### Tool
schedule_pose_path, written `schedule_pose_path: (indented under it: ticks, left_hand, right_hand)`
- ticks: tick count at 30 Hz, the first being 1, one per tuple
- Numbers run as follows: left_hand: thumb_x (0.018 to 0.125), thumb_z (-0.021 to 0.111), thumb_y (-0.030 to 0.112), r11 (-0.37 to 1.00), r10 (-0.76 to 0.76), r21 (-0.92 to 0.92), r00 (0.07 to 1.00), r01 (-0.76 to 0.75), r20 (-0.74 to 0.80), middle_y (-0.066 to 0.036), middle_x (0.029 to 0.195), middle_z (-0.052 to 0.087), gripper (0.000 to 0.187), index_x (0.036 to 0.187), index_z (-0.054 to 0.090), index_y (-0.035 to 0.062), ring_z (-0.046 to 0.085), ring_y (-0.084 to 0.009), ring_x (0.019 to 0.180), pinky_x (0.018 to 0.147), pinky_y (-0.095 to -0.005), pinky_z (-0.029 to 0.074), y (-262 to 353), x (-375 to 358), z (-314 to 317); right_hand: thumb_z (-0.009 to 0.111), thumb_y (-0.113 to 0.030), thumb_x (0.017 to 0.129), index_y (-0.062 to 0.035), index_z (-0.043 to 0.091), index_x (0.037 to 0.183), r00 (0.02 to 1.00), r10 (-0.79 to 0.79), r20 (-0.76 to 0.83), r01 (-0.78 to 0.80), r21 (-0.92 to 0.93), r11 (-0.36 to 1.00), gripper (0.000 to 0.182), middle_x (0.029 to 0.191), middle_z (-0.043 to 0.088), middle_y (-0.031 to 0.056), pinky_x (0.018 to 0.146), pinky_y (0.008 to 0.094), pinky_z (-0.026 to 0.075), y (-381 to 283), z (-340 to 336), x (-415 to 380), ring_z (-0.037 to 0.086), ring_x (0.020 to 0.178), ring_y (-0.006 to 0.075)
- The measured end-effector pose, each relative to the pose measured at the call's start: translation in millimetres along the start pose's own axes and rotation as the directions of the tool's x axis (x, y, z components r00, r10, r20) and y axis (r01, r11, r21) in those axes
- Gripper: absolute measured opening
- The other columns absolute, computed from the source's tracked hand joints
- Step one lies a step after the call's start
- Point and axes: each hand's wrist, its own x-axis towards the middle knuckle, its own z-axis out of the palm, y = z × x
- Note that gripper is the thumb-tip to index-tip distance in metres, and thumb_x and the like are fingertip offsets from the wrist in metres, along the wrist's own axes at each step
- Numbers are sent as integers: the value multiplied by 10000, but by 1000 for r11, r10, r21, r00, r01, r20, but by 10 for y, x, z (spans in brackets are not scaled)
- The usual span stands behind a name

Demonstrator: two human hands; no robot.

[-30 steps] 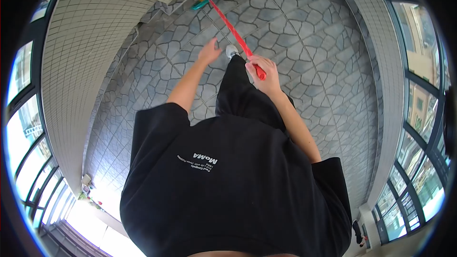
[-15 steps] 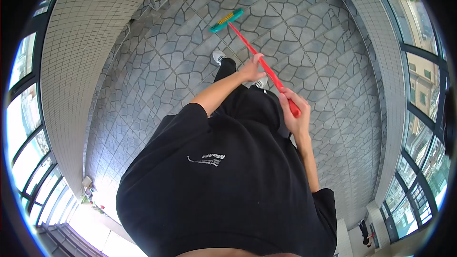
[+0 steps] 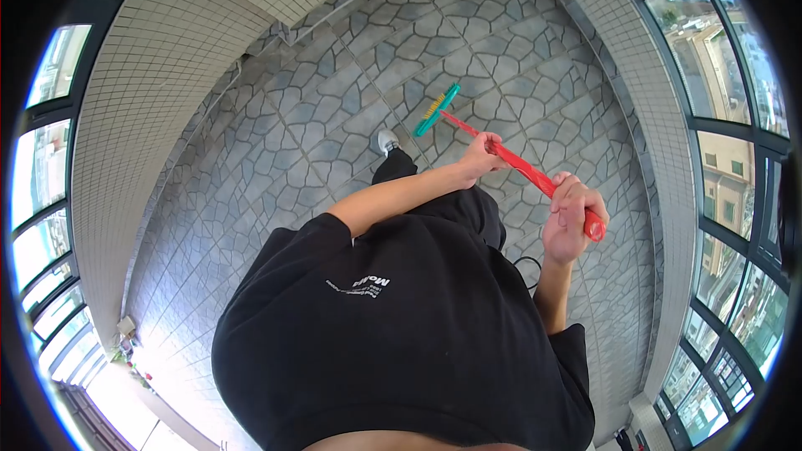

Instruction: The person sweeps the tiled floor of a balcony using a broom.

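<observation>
A broom (image 3: 528, 170) with a red handle slants across the space in front of me. Its green head (image 3: 449, 100), with yellow bristles showing, is at the far end, close to the stone-patterned floor; whether it touches is hard to tell. My left hand (image 3: 482, 159) is closed around the handle partway down. Near the handle's top end, my right hand (image 3: 575, 215) wraps its fingers around the red shaft, and the round tip pokes out beside them.
Irregular stone-patterned paving (image 3: 326, 92) covers the floor. A tiled wall (image 3: 159, 108) curves along the left, with another wall and windows (image 3: 718, 159) on the right. My white shoe (image 3: 388, 142) is left of the broom head. Plants (image 3: 125, 355) stand at lower left.
The broom head has come closer to me and shifted right. Both hands moved right with the handle, and my left hand's fingers, looser before, are now closed around it.
</observation>
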Motion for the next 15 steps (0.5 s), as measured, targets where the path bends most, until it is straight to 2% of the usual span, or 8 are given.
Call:
schedule_pose_path:
  ticks: [3,4,5,6,7,8,11,15]
  left_hand:
    - [748,717,-3,990,141,-30,990,-141,4,-52,1006,560,580,1222,400,106,572,-145,886,715,-304,490,480,116,-173]
    - [764,705,7,971,232,-54,973,-232,-16,-51,995,565,571,1240,406,106,572,-146,909,729,-312,495,625,214,-251]
    - [776,699,24,959,279,50,960,-278,-4,-52,1000,573,547,1245,430,102,574,-145,926,743,-313,498,779,347,-389]
    - [787,693,42,935,323,151,946,-321,10,-52,1006,581,524,1251,454,98,575,-144,944,758,-314,501,937,477,-555]
    - [800,691,86,804,506,366,862,-468,-10,-64,1023,591,481,1234,483,94,581,-147,950,760,-310,501,1043,620,-744]
    - [813,689,130,611,665,566,746,-553,11,-76,1041,602,443,1217,512,90,586,-151,956,762,-307,502,1115,691,-936]
    - [827,682,220,589,623,709,777,-387,-93,-97,1047,623,417,1196,549,77,594,-160,962,787,-304,496,1410,344,-1416]
    - [819,648,285,603,534,780,812,-168,-238,-132,1069,648,441,1195,557,73,625,-258,1008,867,-356,481,807,20,-2264]
  right_hand:
    - [482,-75,909,-67,464,696,990,-133,-34,135,39,990,213,544,391,-19,801,410,403,35,325,170,433,568,135]
    - [520,-74,911,-33,500,714,987,-145,-68,147,21,989,202,576,459,10,691,342,406,131,419,271,457,566,118]
    - [558,-74,912,2,536,732,982,-158,-100,159,4,987,197,609,528,39,581,273,409,234,482,388,481,564,101]
    - [578,-90,913,3,558,737,997,-60,-45,53,-152,987,200,625,542,25,540,237,375,335,510,485,472,562,75]
    - [598,-107,914,4,581,742,999,45,-6,-45,-309,950,205,641,555,11,499,201,341,469,537,585,464,561,49]
    - [613,-131,911,-1,600,753,993,112,-20,-113,-292,950,205,641,551,-6,496,196,332,659,600,697,447,553,38]
    - [641,-183,904,0,634,801,983,172,-59,-182,-299,937,210,633,535,-29,495,200,321,1449,743,876,422,552,32]
    - [655,-186,893,15,644,836,979,197,54,-163,-375,913,209,633,546,-18,500,212,339,2503,620,815,438,554,39]
